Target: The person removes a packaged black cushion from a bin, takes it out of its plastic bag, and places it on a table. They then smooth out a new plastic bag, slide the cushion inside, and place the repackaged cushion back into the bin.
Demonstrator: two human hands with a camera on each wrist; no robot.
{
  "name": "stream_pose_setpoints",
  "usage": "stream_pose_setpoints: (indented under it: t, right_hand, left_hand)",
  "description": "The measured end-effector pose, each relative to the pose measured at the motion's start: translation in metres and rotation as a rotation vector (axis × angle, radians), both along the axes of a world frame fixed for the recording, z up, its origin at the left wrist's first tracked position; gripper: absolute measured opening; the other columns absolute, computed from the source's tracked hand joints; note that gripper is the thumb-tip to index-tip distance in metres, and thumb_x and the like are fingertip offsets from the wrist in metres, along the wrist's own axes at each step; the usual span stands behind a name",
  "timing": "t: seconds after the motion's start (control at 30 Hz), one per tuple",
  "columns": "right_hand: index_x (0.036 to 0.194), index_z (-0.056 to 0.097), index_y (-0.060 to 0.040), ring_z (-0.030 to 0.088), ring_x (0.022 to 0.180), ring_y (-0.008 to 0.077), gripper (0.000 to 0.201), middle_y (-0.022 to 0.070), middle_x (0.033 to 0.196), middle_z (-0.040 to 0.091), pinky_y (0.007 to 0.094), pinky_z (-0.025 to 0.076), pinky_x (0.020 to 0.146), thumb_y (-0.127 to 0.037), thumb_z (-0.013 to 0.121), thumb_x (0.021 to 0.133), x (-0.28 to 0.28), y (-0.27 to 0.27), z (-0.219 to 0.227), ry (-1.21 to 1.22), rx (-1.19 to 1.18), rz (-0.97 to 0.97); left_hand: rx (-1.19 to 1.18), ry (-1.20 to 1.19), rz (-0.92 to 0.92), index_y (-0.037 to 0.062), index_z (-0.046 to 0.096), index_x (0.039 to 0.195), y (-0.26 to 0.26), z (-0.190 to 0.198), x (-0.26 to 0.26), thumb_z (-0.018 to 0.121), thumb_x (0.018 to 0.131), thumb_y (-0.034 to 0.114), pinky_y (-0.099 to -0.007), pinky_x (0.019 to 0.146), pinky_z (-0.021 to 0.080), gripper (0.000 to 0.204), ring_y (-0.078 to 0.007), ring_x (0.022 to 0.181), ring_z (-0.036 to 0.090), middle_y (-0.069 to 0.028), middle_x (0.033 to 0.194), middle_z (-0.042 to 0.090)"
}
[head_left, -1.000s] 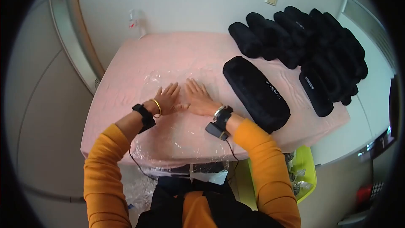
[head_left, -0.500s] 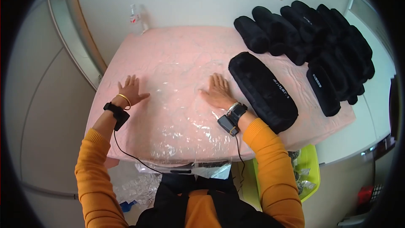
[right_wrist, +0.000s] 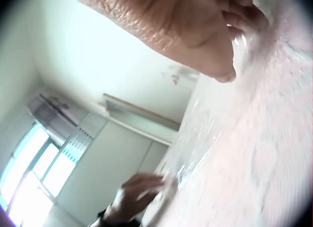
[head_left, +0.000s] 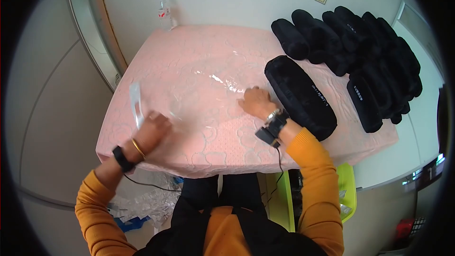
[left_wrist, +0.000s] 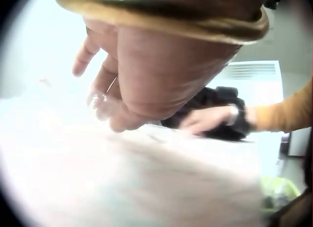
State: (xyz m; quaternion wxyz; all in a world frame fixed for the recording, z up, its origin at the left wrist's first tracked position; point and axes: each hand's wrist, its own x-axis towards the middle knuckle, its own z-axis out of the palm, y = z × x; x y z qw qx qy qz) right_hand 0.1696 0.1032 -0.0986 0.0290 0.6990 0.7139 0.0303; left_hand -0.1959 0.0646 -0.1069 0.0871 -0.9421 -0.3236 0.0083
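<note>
A crinkled clear plastic film [head_left: 222, 81] lies across the middle of the pink-covered table [head_left: 213, 154]. Low over the table's left part, my left hand [head_left: 152, 132] is blurred, its fingers bent; in the left wrist view the fingers of my left hand [left_wrist: 115, 85] pinch a shiny bit of film. My right hand [head_left: 257, 103] is at the film's right end, knuckles raised and fingers curled down on it; the right wrist view shows film by the fingers of my right hand [right_wrist: 210, 36], contact partly hidden. A whitish plastic strip [head_left: 135, 103] is beyond my left hand.
A long black cushion [head_left: 301, 97] lies right of my right hand. Many similar black cushions [head_left: 350, 42] are piled at the back right. A clear bottle [head_left: 164, 14] stands at the back left. Below are a yellow-green bin [head_left: 347, 194] and crumpled plastic [head_left: 147, 199].
My left hand has come from flat on the table toward the front edge, fingers now bent. My right hand has curled its fingers. The film has drawn away from the table's front edge.
</note>
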Motion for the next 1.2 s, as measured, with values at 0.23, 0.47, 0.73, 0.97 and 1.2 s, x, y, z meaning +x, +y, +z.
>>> stream_pose_setpoints:
  t: [0.23, 0.47, 0.73, 0.97, 1.2]
  right_hand:
    - [0.105, 0.063, 0.0014, 0.059, 0.102, 0.0376, 0.042, 0.0201, 0.103, 0.064, 0.0453, 0.048, 0.088, -0.037, 0.059, 0.087, -0.012, -0.070, 0.034, 0.357, -0.213, 0.377]
    - [0.124, 0.052, 0.0005, 0.048, 0.117, 0.0371, 0.048, 0.0241, 0.122, 0.053, 0.0467, 0.040, 0.096, -0.029, 0.061, 0.087, -0.007, -0.080, 0.003, 0.259, 0.082, 0.463]
    - [0.124, 0.051, 0.0031, 0.046, 0.120, 0.0377, 0.053, 0.0236, 0.124, 0.051, 0.0474, 0.038, 0.100, -0.030, 0.063, 0.086, -0.013, -0.123, 0.027, 0.563, -0.034, 0.646]
    - [0.140, 0.033, 0.0016, 0.022, 0.139, 0.0395, 0.076, 0.0269, 0.144, 0.029, 0.0498, 0.021, 0.112, -0.042, 0.062, 0.085, -0.029, -0.133, -0.005, 0.312, 0.173, 0.634]
    - [0.146, 0.016, 0.0055, 0.008, 0.144, 0.0386, 0.090, 0.0266, 0.152, 0.014, 0.0486, 0.007, 0.116, -0.055, 0.050, 0.089, 0.009, -0.153, -0.032, 0.228, -0.020, 0.514]
  left_hand:
    - [0.413, -0.078, 0.343, 0.0077, 0.058, 0.122, 0.020, 0.031, -0.043, 0.063, 0.079, 0.010, -0.0439, 0.100, 0.039, 0.043, -0.0331, 0.117, 0.050, -0.0187, 0.135, 0.046]
    - [-0.073, -0.232, 0.023, 0.0108, 0.045, 0.137, -0.038, 0.000, 0.043, 0.068, 0.079, 0.028, -0.0571, 0.104, 0.033, 0.065, -0.0337, 0.134, 0.035, -0.0151, 0.146, 0.036]
    - [0.308, 0.236, 0.424, 0.0109, 0.043, 0.139, 0.003, 0.007, -0.019, 0.059, 0.086, 0.033, -0.0572, 0.106, 0.029, 0.059, -0.0328, 0.135, 0.033, -0.0155, 0.147, 0.034]
    - [-0.122, -0.330, -0.067, -0.0013, 0.028, 0.144, -0.066, 0.002, 0.071, 0.058, 0.083, 0.055, -0.0553, 0.112, 0.019, 0.088, -0.0375, 0.140, 0.025, -0.0234, 0.150, 0.025]
    - [-0.124, -0.158, 0.077, -0.0069, 0.024, 0.144, -0.063, -0.020, 0.020, 0.046, 0.081, 0.072, -0.0557, 0.112, 0.016, 0.103, -0.0391, 0.142, 0.020, -0.0246, 0.152, 0.021]
